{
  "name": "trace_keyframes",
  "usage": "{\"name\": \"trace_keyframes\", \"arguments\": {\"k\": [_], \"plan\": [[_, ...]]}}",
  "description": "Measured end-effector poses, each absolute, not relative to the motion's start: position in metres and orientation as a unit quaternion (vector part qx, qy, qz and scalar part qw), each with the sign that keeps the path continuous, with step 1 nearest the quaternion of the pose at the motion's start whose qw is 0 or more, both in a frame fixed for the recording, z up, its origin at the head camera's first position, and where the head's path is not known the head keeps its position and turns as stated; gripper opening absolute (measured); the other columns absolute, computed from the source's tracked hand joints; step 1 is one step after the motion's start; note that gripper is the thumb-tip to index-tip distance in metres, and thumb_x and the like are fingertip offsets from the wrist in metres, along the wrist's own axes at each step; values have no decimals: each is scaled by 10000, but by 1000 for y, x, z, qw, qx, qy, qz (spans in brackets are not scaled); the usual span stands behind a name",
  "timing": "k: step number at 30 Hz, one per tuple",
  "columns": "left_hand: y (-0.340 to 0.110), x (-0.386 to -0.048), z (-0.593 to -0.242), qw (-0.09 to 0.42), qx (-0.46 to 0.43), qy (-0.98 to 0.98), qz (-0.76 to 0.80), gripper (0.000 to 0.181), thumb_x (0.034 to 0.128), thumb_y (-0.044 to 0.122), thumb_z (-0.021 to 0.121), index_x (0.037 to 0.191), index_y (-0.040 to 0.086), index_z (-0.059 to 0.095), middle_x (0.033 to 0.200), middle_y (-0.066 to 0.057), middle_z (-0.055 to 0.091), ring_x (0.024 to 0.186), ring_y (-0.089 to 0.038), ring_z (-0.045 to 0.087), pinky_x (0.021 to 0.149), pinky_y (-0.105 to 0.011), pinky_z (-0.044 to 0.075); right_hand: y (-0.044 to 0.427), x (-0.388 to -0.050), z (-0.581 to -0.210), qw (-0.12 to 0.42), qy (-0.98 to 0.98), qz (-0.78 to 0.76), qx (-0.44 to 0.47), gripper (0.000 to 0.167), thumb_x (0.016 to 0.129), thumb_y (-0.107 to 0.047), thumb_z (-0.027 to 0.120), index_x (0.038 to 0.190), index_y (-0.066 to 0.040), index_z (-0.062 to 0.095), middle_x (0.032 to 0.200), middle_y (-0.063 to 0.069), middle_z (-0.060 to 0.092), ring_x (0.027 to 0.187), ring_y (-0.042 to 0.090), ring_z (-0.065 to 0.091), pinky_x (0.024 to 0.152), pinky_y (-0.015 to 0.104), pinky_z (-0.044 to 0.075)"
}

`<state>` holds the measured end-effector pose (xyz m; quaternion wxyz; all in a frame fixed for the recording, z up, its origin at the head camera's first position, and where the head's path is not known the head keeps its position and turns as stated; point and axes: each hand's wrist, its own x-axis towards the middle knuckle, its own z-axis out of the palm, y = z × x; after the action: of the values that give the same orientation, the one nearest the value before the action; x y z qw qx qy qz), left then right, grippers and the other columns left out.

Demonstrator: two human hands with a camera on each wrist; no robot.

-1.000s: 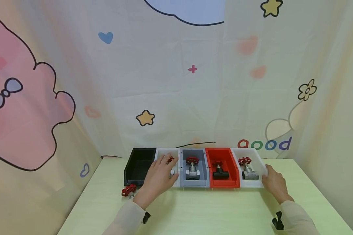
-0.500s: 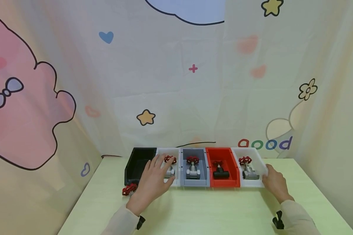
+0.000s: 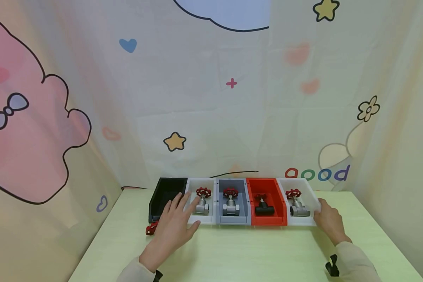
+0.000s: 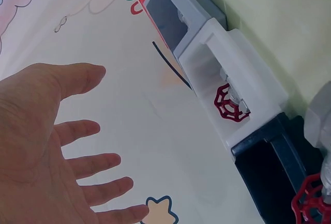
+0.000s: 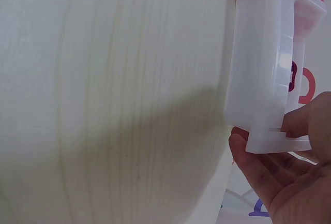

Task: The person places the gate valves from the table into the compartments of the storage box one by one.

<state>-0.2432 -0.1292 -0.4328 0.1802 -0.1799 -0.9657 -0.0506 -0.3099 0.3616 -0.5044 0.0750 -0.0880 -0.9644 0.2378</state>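
Note:
My left hand (image 3: 174, 225) is over the front of the black bin (image 3: 167, 197), fingers spread and holding nothing. Just beneath it, a valve with a red handwheel (image 3: 151, 228) lies in front of that bin, mostly hidden by the hand. A silver valve (image 3: 202, 205) with a red handwheel sits in the left white bin (image 4: 253, 69). With thumb and fingers, my right hand (image 3: 329, 220) grips the side wall of the right white bin (image 5: 258, 63). Inside that bin stands another silver valve (image 3: 299, 208).
Between the white bins are a grey-blue bin (image 3: 244, 219) with a silver valve (image 3: 230, 206) and a red bin (image 3: 282, 219) with a black valve (image 3: 264, 208). The bins stand side by side on a pale wooden table (image 3: 253, 254), before a printed curtain (image 3: 204, 98).
My left hand has drawn back to the left and toward me, from over the left white bin. The valve in that bin is now uncovered. The right hand keeps its hold.

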Motion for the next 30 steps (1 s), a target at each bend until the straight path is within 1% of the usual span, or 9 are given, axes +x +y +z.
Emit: {"name": "trace_keyframes", "arguments": {"k": [6,13,20,26,30], "plan": [[-140,-236,-437,190,-177,-964,-47,693,852,482,695,1467,258,466,1542,-82,419,1397,-368,400,1100,-558,362,360,-311,-504,76,-964,240,-86,543,921,-106,488,1397,111,343,1242,428,516,987,554,591,729,566,498],[-154,-228,-445,188,-166,-966,-59,687,841,484,703,1448,240,495,1517,-93,450,1389,-361,414,1087,-543,382,362,-311,-506,85,-964,238,-83,536,921,-105,491,1391,111,352,1233,426,522,983,561,591,727,572,497],[-172,-224,-456,208,-160,-964,-49,694,821,473,724,1434,227,508,1492,-99,477,1359,-358,451,1048,-539,418,364,-310,-509,79,-963,243,-85,536,919,-101,491,1392,106,349,1240,425,518,989,562,590,723,570,496],[-186,-221,-464,200,-146,-968,-51,685,819,471,720,1428,230,517,1493,-95,479,1366,-349,443,1030,-538,432,362,-311,-506,68,-962,248,-89,554,928,-97,498,1412,110,324,1277,425,493,1024,557,579,754,574,499],[-192,-220,-468,197,-144,-968,-53,667,824,466,713,1417,220,533,1481,-103,492,1352,-356,458,1023,-542,438,362,-311,-505,64,-962,248,-95,555,930,-97,501,1415,107,323,1283,426,488,1025,558,576,752,573,499]]}}
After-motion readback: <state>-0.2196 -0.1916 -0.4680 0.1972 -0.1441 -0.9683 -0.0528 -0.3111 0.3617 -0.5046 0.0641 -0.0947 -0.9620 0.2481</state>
